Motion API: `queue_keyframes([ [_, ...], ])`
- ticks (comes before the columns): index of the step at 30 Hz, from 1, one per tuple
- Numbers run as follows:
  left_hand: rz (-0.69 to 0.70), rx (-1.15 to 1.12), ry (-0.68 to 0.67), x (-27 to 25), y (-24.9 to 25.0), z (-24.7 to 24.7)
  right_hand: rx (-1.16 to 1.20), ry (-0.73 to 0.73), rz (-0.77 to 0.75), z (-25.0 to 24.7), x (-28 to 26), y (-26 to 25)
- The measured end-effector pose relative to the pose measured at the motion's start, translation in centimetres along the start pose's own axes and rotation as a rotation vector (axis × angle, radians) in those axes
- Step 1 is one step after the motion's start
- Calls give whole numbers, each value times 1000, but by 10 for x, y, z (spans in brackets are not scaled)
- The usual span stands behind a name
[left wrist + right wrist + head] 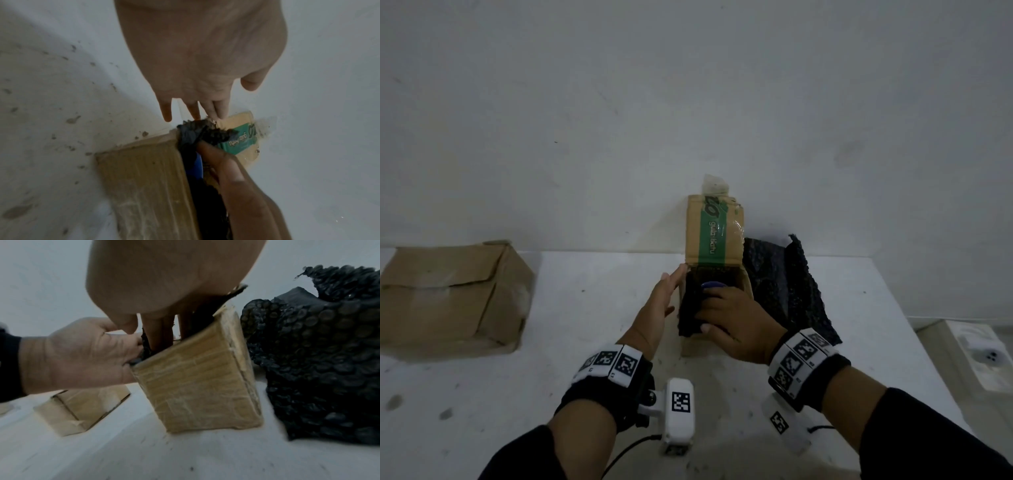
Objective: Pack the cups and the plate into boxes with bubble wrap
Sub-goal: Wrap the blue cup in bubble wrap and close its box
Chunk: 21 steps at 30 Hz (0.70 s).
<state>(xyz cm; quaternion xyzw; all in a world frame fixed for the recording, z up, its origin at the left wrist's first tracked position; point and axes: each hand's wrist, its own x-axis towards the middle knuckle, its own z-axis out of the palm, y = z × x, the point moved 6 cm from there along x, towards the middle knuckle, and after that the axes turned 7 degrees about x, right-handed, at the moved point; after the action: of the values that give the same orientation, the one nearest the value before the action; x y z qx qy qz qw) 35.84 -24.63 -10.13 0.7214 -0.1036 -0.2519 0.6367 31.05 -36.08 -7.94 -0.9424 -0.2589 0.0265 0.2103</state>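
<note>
A small cardboard box (pixel 690 347) stands mid-table, its green-banded flap (pixel 714 236) upright at the back. Inside it a blue cup (pixel 714 285) shows, with black bubble wrap (pixel 690 308) around it and hanging over the front-left rim. My right hand (pixel 722 308) reaches down into the opening; its straight fingers (pixel 160 331) press on the wrap and cup. My left hand (pixel 667 287) lies flat and open against the box's left side (pixel 197 378), fingertips (pixel 195 112) at the rim. In the left wrist view the cup (pixel 198 164) is a blue sliver beside the wrap (pixel 197 133).
A loose sheet of black bubble wrap (pixel 787 287) lies crumpled right of the box, close to it (pixel 318 361). A larger closed cardboard box (pixel 455 294) sits at the table's left. The white table (pixel 551 411) meets a wall behind; its right edge runs diagonally.
</note>
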Motion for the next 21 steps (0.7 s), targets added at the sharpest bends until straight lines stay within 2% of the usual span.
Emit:
queue_keyframes([
  [5, -5, -87, -20, 0, -3, 12, -192, -94, 26, 17, 3, 4],
  [9, 36, -154, -13, -4, 3, 20, -67, -137, 199, 18, 19, 8],
  [11, 58, -159, -12, -3, 5, 21, 12, -144, 221, 11, 22, 8],
  [13, 62, -137, -6, -2, 4, 20, 41, -54, 190, 0, 21, 10],
  [15, 61, -116, -12, -2, 3, 19, -45, 66, 257, -14, 13, 14],
  [18, 66, -97, -9, -2, 1, 20, -131, -29, 427, -21, 1, 18],
  [20, 74, -94, -3, -1, 1, 21, -48, -82, 448, -21, 1, 15],
  [21, 80, -97, -1, -1, 3, 21, 24, -65, 456, -21, 2, 14],
])
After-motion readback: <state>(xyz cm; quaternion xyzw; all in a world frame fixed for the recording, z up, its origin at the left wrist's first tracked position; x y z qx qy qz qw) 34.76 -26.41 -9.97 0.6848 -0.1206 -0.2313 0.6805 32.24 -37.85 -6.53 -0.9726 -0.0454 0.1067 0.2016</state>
